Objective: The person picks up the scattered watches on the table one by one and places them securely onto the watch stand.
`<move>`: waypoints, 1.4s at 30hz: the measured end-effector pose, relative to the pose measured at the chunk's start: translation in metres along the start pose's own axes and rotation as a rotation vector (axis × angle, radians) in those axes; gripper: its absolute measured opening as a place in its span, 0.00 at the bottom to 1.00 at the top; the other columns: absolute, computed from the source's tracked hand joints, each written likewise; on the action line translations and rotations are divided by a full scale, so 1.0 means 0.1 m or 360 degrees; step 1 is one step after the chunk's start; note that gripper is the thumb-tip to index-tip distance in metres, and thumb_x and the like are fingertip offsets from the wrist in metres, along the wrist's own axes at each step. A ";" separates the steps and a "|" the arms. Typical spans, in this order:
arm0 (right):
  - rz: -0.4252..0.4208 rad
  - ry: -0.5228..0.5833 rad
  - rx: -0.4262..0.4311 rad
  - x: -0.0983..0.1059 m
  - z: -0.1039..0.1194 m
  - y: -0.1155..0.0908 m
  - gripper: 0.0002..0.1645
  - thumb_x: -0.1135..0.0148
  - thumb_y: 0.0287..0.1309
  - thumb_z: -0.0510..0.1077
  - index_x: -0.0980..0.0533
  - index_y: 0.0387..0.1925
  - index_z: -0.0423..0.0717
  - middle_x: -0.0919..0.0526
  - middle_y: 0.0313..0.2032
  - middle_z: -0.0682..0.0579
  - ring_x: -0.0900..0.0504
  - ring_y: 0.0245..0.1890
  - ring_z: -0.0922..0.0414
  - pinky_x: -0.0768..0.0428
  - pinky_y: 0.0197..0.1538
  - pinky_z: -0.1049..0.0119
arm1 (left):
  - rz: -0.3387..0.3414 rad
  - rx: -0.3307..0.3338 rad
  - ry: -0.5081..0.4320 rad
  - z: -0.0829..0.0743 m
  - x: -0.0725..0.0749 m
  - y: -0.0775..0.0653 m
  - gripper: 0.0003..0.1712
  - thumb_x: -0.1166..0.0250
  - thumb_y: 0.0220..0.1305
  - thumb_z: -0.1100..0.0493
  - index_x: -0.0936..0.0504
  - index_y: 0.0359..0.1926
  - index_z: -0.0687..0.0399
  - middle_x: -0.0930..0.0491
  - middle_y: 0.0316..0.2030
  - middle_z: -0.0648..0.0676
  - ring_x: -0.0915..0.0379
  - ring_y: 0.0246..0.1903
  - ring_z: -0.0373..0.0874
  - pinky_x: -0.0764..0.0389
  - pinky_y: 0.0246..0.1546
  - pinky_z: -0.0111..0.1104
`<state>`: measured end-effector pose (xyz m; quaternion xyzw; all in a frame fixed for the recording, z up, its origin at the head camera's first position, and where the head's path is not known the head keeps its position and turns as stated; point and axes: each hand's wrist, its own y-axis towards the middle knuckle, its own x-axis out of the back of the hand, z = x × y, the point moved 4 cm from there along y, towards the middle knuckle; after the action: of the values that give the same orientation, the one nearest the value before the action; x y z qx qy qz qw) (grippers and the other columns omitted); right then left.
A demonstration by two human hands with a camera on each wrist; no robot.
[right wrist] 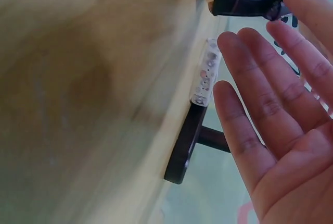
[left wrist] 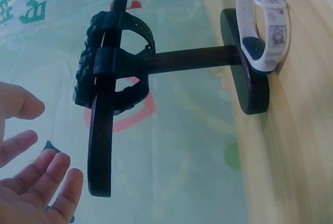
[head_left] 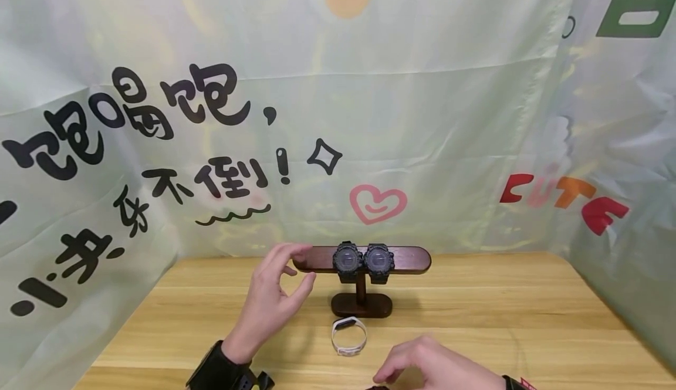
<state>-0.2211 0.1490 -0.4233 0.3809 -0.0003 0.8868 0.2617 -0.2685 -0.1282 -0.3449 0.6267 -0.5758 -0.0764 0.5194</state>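
A dark wooden watch stand (head_left: 412,259) carries two chunky black digital watches (head_left: 348,259) side by side on its bar. Beside the bar's left end, my left hand (head_left: 277,296) is raised with thumb and fingers apart, holding nothing. In the left wrist view its fingers are loosely bent next to the bar. My right hand (head_left: 422,363) is low at the front; its thumb and index finger pinch a dark-strapped watch (right wrist: 242,3), mostly cut off in the head view. The other fingers stretch out straight. A white patterned fitness band (head_left: 349,349) stands in front of the stand's base (head_left: 343,305).
The wooden table (head_left: 528,308) has a printed cloth backdrop (head_left: 449,143) behind it and at both sides. Black lettering and a pink heart (head_left: 378,204) decorate the cloth. A black device is strapped to the left wrist (head_left: 213,369).
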 end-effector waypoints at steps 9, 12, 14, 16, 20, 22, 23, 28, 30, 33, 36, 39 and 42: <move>0.0029 0.0206 -0.0045 -0.06 -0.02 0.01 0.12 0.33 0.75 0.50 0.13 0.55 0.58 0.09 0.48 0.65 0.14 0.49 0.73 0.13 0.51 0.73 | 0.0036 -0.0060 -0.0025 -0.05 -0.03 -0.02 0.30 0.23 0.61 0.65 0.18 0.64 0.53 0.16 0.53 0.52 0.19 0.50 0.45 0.12 0.43 0.32; 0.0026 0.0260 -0.0073 -0.06 -0.04 0.01 0.12 0.32 0.74 0.49 0.12 0.54 0.57 0.09 0.47 0.65 0.14 0.47 0.73 0.13 0.50 0.74 | 0.0056 -0.0079 -0.0037 -0.07 -0.05 -0.03 0.31 0.23 0.61 0.65 0.18 0.65 0.52 0.16 0.52 0.52 0.19 0.50 0.45 0.12 0.43 0.32; 0.0021 0.0283 -0.0097 -0.06 -0.05 0.00 0.12 0.31 0.73 0.49 0.12 0.53 0.55 0.09 0.46 0.65 0.15 0.46 0.73 0.14 0.49 0.74 | 0.0073 -0.0089 -0.0041 -0.08 -0.05 -0.03 0.31 0.23 0.61 0.64 0.19 0.66 0.51 0.16 0.53 0.52 0.19 0.50 0.45 0.12 0.43 0.33; 0.0015 0.0290 -0.0123 -0.05 -0.06 0.00 0.11 0.30 0.72 0.49 0.12 0.52 0.53 0.09 0.46 0.65 0.15 0.45 0.74 0.14 0.48 0.74 | 0.0086 -0.0098 -0.0040 -0.09 -0.06 -0.03 0.31 0.23 0.61 0.64 0.19 0.66 0.52 0.16 0.53 0.52 0.19 0.51 0.44 0.12 0.43 0.32; 0.0006 0.0276 -0.0173 -0.04 -0.09 0.00 0.09 0.32 0.74 0.45 0.12 0.50 0.49 0.09 0.44 0.64 0.16 0.42 0.75 0.14 0.45 0.74 | 0.0114 -0.0134 -0.0052 -0.13 -0.07 -0.04 0.31 0.23 0.61 0.63 0.19 0.66 0.53 0.16 0.53 0.52 0.19 0.51 0.44 0.12 0.43 0.32; 0.0001 0.0274 -0.0189 -0.03 -0.10 -0.01 0.09 0.34 0.74 0.42 0.12 0.50 0.47 0.09 0.43 0.63 0.16 0.41 0.75 0.14 0.44 0.74 | 0.0133 -0.0144 -0.0055 -0.15 -0.07 -0.04 0.31 0.23 0.61 0.63 0.19 0.66 0.52 0.16 0.53 0.52 0.20 0.51 0.43 0.12 0.43 0.31; 0.0000 0.0288 -0.0202 -0.03 -0.11 -0.02 0.09 0.35 0.74 0.41 0.12 0.50 0.46 0.09 0.42 0.63 0.15 0.41 0.75 0.13 0.44 0.74 | 0.0145 -0.0148 -0.0060 -0.16 -0.07 -0.04 0.31 0.23 0.62 0.62 0.19 0.66 0.51 0.16 0.53 0.52 0.20 0.51 0.43 0.13 0.44 0.31; -0.0014 0.0351 -0.0225 -0.02 -0.12 -0.03 0.10 0.35 0.75 0.43 0.12 0.50 0.46 0.09 0.41 0.63 0.15 0.40 0.74 0.14 0.44 0.74 | 0.0183 -0.0192 -0.0091 -0.22 -0.08 -0.04 0.31 0.23 0.62 0.63 0.19 0.66 0.52 0.16 0.55 0.53 0.20 0.52 0.44 0.13 0.43 0.31; -0.0019 0.0390 -0.0252 -0.01 -0.13 -0.04 0.10 0.34 0.75 0.45 0.11 0.50 0.47 0.09 0.40 0.64 0.14 0.40 0.73 0.15 0.45 0.74 | 0.0202 -0.0215 -0.0114 -0.24 -0.09 -0.04 0.31 0.23 0.62 0.64 0.19 0.66 0.53 0.16 0.56 0.53 0.20 0.51 0.45 0.13 0.43 0.31; -0.0040 0.0429 -0.0306 0.00 -0.14 -0.04 0.11 0.34 0.75 0.45 0.11 0.49 0.47 0.10 0.39 0.66 0.15 0.39 0.73 0.15 0.45 0.75 | 0.0238 -0.0236 -0.0136 -0.28 -0.10 -0.05 0.31 0.23 0.62 0.63 0.20 0.66 0.54 0.17 0.56 0.53 0.20 0.50 0.45 0.12 0.43 0.30; -0.0074 0.0430 -0.0339 0.02 -0.15 -0.05 0.11 0.34 0.75 0.45 0.11 0.48 0.46 0.10 0.38 0.66 0.15 0.38 0.73 0.16 0.44 0.75 | 0.0278 -0.0268 -0.0141 -0.33 -0.11 -0.06 0.32 0.23 0.63 0.61 0.20 0.67 0.52 0.17 0.56 0.53 0.21 0.50 0.42 0.12 0.43 0.30; -0.0124 0.0407 -0.0335 0.04 -0.15 -0.06 0.10 0.33 0.74 0.46 0.11 0.46 0.45 0.10 0.37 0.66 0.15 0.37 0.73 0.15 0.42 0.74 | 0.0312 -0.0319 -0.0150 -0.38 -0.12 -0.08 0.32 0.23 0.64 0.60 0.21 0.68 0.52 0.18 0.57 0.53 0.21 0.50 0.40 0.12 0.43 0.29; -0.0177 0.0418 -0.0330 0.06 -0.14 -0.07 0.10 0.32 0.74 0.45 0.10 0.45 0.45 0.10 0.35 0.66 0.15 0.35 0.73 0.14 0.39 0.74 | 0.0341 -0.0384 -0.0160 -0.43 -0.13 -0.09 0.32 0.23 0.65 0.59 0.21 0.69 0.50 0.19 0.58 0.52 0.21 0.50 0.39 0.13 0.44 0.26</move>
<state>-0.2311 0.1603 -0.4310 0.2321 -0.0365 0.9084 0.3459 -0.2369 -0.0958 -0.3389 0.4902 -0.6513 -0.1204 0.5666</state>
